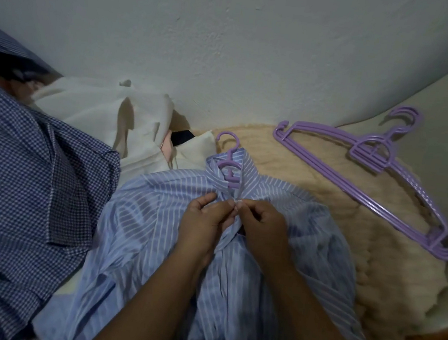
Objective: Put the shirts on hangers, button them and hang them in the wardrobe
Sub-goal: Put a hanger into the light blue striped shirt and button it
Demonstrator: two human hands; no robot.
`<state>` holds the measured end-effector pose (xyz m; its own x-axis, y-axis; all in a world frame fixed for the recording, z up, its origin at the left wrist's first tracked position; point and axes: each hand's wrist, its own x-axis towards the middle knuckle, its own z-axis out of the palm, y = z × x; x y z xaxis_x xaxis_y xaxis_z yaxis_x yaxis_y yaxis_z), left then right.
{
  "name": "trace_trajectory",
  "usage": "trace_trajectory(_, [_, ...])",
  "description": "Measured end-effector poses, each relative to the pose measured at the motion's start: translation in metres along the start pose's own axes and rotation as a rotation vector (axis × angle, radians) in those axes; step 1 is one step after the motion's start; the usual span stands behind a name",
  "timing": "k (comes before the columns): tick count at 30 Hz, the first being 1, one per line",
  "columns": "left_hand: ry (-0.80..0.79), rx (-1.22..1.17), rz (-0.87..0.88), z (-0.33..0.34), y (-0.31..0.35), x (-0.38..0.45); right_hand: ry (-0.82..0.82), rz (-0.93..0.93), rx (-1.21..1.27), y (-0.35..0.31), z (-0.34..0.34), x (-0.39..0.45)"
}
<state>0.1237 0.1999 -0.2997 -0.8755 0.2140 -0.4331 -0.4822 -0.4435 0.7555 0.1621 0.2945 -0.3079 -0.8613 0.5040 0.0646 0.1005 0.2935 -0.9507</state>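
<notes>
- Left hand (203,218) and right hand (262,225), fingers curled, meet fingertip to fingertip, pinching the front placket of the striped shirt (140,221) just below its collar.
- That thin, light-blue cotton lies flat under both forearms, a purple plastic hanger (230,167) poking from its neck.
- Left: a checked shirt (27,174) and cream fabric (105,115).
- Right: stacked purple hangers (372,171) on a fuzzy beige blanket (363,243).
</notes>
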Motion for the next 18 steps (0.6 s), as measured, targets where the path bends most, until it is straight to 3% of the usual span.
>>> trace_trajectory(7, [-0.015, 0.332, 0.244, -0.008, -0.009, 0.000, -0.015, 0.120, 0.033, -0.001, 0.003, 0.005])
trace_trajectory(18, [-0.030, 0.365, 0.368, -0.008, -0.016, 0.000, -0.093, 0.147, 0.147, 0.005, -0.002, 0.006])
